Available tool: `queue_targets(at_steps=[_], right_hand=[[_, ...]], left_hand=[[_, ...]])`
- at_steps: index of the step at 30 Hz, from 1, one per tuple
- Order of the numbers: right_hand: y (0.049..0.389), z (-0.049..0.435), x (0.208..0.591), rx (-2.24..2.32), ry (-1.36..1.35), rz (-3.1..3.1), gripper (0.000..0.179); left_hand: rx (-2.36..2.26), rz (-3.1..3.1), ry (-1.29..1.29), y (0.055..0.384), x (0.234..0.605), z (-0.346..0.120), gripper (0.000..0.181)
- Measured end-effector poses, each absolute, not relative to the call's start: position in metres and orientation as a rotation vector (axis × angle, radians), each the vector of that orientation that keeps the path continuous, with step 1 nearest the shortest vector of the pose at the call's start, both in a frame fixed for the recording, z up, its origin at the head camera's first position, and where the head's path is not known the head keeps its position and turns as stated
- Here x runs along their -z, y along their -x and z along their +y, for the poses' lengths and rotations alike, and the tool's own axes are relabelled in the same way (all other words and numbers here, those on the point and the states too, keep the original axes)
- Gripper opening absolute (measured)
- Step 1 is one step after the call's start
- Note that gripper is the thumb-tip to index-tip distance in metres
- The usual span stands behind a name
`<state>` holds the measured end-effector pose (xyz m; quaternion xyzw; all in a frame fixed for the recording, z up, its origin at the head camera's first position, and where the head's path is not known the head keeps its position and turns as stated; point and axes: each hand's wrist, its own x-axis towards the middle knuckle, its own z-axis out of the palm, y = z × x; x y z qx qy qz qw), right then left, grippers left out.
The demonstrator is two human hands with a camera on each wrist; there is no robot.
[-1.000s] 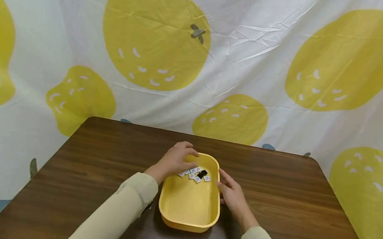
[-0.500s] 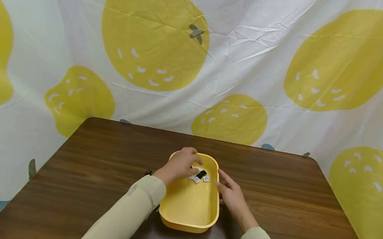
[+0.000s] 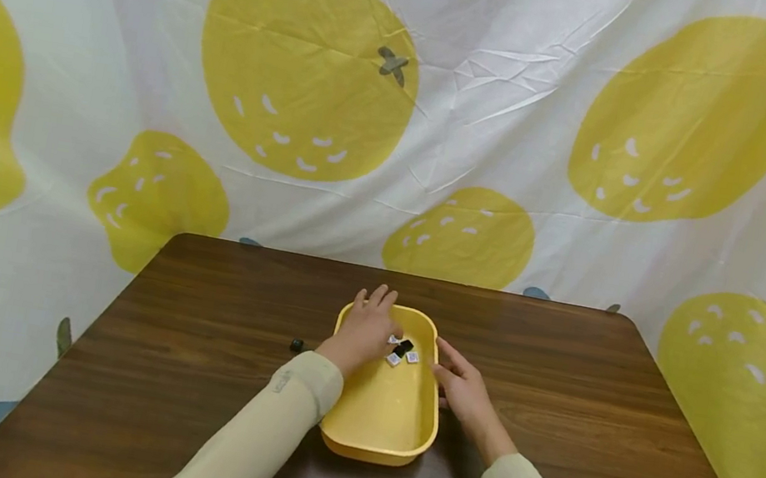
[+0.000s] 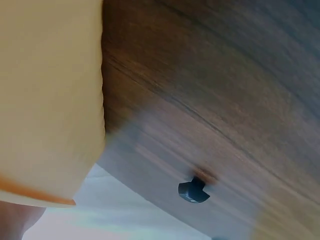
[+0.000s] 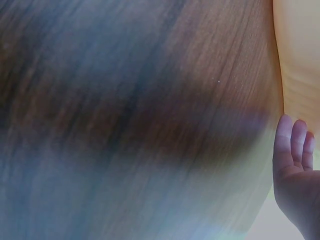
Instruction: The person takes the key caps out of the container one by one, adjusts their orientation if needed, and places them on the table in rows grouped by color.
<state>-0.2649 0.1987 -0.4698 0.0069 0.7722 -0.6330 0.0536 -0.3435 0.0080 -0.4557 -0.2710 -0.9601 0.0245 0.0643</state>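
Note:
My left hand [image 3: 364, 333] reaches into the far left part of a yellow plastic tub [image 3: 384, 417]. Three of its fingers are raised and spread, while the thumb side is down by a small white printed square tile [image 3: 394, 341]. Whether the thumb and forefinger pinch that tile is too small to tell. Beside them lie white tiles [image 3: 412, 357] and small black pieces [image 3: 403, 349]; the hand hides the tub floor under it. With straight fingers, my right hand [image 3: 471, 396] rests against the tub's right outer wall, its fingertips touching that wall [image 5: 300, 95] in the right wrist view.
The tub stands on a dark wooden table [image 3: 592, 443]. A small black knob-like object [image 3: 297, 345] is on the table left of the tub, seen closer in the left wrist view. Behind the table's far edge hangs a white cloth [image 3: 501, 81] with yellow fruit prints.
The left hand has moved right and deeper into the tub, over the tiles, with fingers now raised. The black knob-like object has come into view beside the wrist. The right hand stays put.

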Motion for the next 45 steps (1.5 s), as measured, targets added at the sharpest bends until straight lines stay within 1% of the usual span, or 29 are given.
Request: queue_targets(at_steps=[4,8,18,26,33,39,45], right_hand=[[0.266,0.199,0.474,1.923,-0.037,2.344,0.052],[0.266,0.199,0.474,1.909,-0.048,2.350,0.052],[0.265,0.198,0.470,1.928,-0.042,2.339,0.052],[0.269,0.197,0.469,1.914,-0.025,2.355,0.052],[0.266,0.198,0.469,1.905,-0.032,2.359,0.053],[0.266,0.197,0.469,1.921,-0.027,2.347,0.053],[0.267,0.199,0.470,1.930,-0.040,2.347,0.052]], left_hand=[[-0.173,-2.915,0.861,0.342,0.458,0.008,0.024],[-0.139,-2.910,0.892,0.339,0.459,0.008,0.022],[-0.151,-2.906,0.913,0.335,0.461,0.006,0.024],[-0.166,-2.904,0.910,0.338,0.463,0.005,0.034],[-0.121,-2.896,0.903,0.337,0.463,0.005,0.032],[-0.028,-2.796,0.928,0.341,0.462,0.002,0.023],[0.223,-2.812,0.977,0.346,0.453,0.000,0.019]])
